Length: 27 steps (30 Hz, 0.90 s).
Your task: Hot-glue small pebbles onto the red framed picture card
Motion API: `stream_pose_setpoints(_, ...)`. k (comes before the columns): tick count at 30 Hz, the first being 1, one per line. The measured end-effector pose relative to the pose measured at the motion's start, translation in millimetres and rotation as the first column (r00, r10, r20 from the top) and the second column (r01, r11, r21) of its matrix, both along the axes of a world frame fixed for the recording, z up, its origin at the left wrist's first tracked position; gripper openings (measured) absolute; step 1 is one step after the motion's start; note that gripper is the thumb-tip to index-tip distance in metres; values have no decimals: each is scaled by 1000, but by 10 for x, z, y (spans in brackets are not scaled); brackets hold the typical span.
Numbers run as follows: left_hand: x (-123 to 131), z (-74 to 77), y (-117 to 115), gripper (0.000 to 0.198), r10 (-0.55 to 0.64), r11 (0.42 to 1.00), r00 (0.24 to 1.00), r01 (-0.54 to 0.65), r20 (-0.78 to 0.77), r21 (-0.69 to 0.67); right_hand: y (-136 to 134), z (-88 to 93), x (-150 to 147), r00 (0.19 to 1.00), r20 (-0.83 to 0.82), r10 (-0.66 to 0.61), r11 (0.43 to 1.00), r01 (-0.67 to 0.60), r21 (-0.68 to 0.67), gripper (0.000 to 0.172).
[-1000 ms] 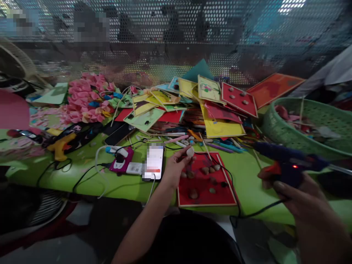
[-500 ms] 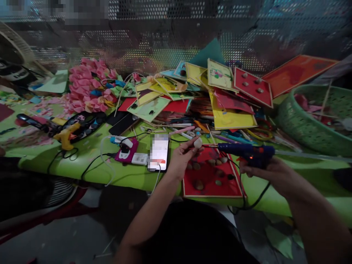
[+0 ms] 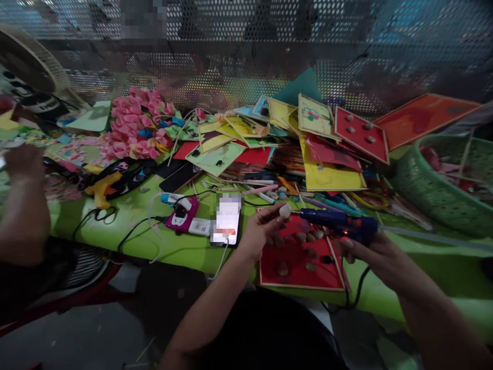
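Between the fingertips of my left hand (image 3: 262, 228) is a small white pebble (image 3: 284, 210), raised over a red board (image 3: 296, 275) with a thin pale frame. My right hand (image 3: 375, 254) is wrapped round the handle of a dark blue hot glue gun (image 3: 339, 221) with a small red light on it. The gun's metal tip touches the pebble or sits right against it; I cannot tell which. A clear glue stick (image 3: 427, 235) sticks out of the gun's back end. Several brown and grey pebbles (image 3: 283, 268) and a dark one (image 3: 327, 259) lie on the red board.
Left of the board lie a lit phone (image 3: 227, 221) and a magenta power strip (image 3: 183, 218) with cables. A yellow glue gun (image 3: 103, 190) rests further left, near another person's arm (image 3: 25, 205). Framed cards (image 3: 333, 167) are heaped behind; a green basket (image 3: 442, 180) stands right.
The view has shifted, so the table sits slightly lower and further right. The glue gun's tip has come closer against the pebble. Another person's arm has appeared at the left.
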<state>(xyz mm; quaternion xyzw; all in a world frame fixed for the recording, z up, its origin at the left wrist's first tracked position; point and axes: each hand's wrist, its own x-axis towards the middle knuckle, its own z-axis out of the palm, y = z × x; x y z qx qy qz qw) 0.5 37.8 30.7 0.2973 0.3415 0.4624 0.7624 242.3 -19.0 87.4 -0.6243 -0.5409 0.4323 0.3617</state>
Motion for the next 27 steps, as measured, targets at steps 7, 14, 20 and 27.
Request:
stream_pose_setpoints(7,-1,82,1,55,23,999,999,-22,24,-36,-19,-78,46,1000,6,22,999,-22,-31,51)
stream_pose_setpoints(14,9,95,-5,56,21,999,1000,-20,11,-40,-3,-7,-17,999,-1,47,998,-47,-33,40)
stream_pose_setpoints(20,16,73,-1,52,33,999,997,-30,63,-42,6,3,-11,995,78,58,998,-56,-16,40)
stream_pose_setpoints(27,9,103,-5,54,19,999,999,-17,43,-43,29,61,-71,992,112,60,998,-60,-1,45)
